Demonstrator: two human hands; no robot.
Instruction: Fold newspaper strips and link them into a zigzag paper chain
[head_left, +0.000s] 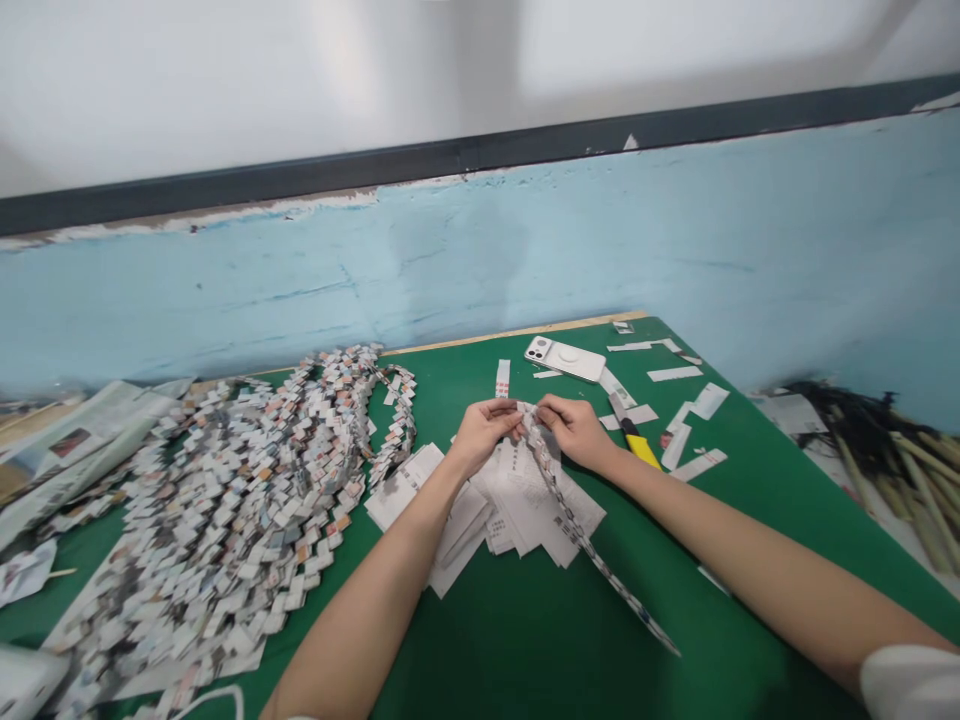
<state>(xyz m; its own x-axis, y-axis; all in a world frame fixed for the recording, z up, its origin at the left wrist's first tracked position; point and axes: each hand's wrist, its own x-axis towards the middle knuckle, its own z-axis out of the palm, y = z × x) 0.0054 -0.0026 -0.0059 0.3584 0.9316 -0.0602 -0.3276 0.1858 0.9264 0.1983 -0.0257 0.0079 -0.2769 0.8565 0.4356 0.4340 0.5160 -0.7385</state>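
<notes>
The paper chain, trailed toward five o'clock, is pinched by the fingers of the left hand and right hand and could be torn by overpulling.

The wall was pale blue and scuffed, with a dark horizontal band running across it and rising toward the right. Above the band lay a smooth whitish surface carrying a bright vertical glare and soft grey shadows. White patches of chipped paint showed along the band's lower edge. The tabletop was green, with a light wooden strip along its far edge beside the wall. Light-coloured sticks lay heaped beyond its right side.
</notes>
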